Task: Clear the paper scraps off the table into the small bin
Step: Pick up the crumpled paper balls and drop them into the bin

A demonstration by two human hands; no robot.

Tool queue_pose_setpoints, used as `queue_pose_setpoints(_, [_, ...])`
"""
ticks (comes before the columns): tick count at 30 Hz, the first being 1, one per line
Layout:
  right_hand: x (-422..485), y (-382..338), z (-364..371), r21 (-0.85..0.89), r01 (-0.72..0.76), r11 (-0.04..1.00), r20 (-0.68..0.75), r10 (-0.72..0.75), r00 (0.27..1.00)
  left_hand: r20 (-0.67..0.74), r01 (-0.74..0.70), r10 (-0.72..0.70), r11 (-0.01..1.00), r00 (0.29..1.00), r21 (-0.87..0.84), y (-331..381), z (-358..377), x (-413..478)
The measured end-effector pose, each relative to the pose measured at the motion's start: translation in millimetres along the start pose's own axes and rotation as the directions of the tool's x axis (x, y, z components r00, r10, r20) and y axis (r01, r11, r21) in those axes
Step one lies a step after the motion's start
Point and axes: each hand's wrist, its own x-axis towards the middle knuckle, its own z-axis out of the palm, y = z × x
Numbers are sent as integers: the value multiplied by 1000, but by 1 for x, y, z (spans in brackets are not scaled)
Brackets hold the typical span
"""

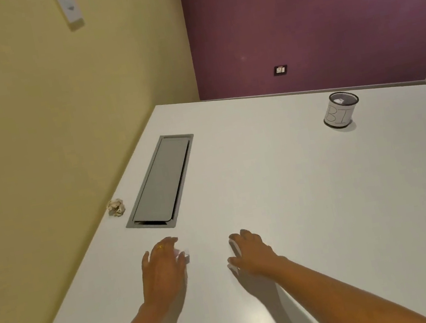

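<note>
my left hand (163,267) lies flat over a white scrap (183,255). my right hand (249,251) covers another scrap (234,246); if either has a grip i cannot tell. a crumpled ball (116,207) sits left of centre, nearer my left hand. the small bin (341,110) stands upper right on the white table (299,203), nearer my right hand.

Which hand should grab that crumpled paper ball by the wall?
The left hand, probably. The crumpled ball sits near the table's left edge, beyond the left hand, left of the grey hatch. The right hand would have to cross over.
</note>
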Motion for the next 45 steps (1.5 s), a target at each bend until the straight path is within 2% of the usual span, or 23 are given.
queue_pose_setpoints(4, [12, -48, 6, 22, 161, 987, 3, -161, 987, -11, 143, -143, 990, 990, -12, -36, -17, -4])
queue_pose_setpoints(7, [24, -77, 11, -9, 268, 963, -1, -268, 963, 52, 202, -204, 978, 977, 43, -56, -22, -8])
queue_pose_setpoints(10, [33, -98, 19, -34, 315, 949, 45, -313, 949, 132, 200, -214, 973, 968, 116, -71, -19, -11])
queue_pose_setpoints(15, [38, -108, 33, -202, 361, 911, 169, -330, 929, 207, 169, -197, 975, 958, 145, -81, -14, -7])
queue_pose_setpoints(19, [34, -97, 37, -271, 372, 888, 177, -334, 926, 205, 136, -158, 984, 966, 118, -78, -10, -3])
queue_pose_setpoints(22, [26, -84, 30, -257, 354, 899, 115, -335, 935, 200, 100, -120, 989, 972, 108, -69, -4, 3])
queue_pose_setpoints(29, [17, -35, 6, -200, 211, 957, -27, -220, 975, 205, -39, 34, 999, 978, 21, -32, 18, 26])
queue_pose_setpoints(35, [8, 24, -23, -29, -27, 999, -113, 23, 993, 257, -148, 151, 988, 955, -30, 15, 45, 49])
queue_pose_setpoints(41, [8, 82, -63, 152, -230, 961, -246, 262, 933, 285, -222, 245, 969, 927, -110, 79, 78, 72])
queue_pose_setpoints(45, [15, 119, -94, 187, -251, 950, -357, 303, 884, 281, -260, 292, 954, 914, -146, 118, 103, 84])
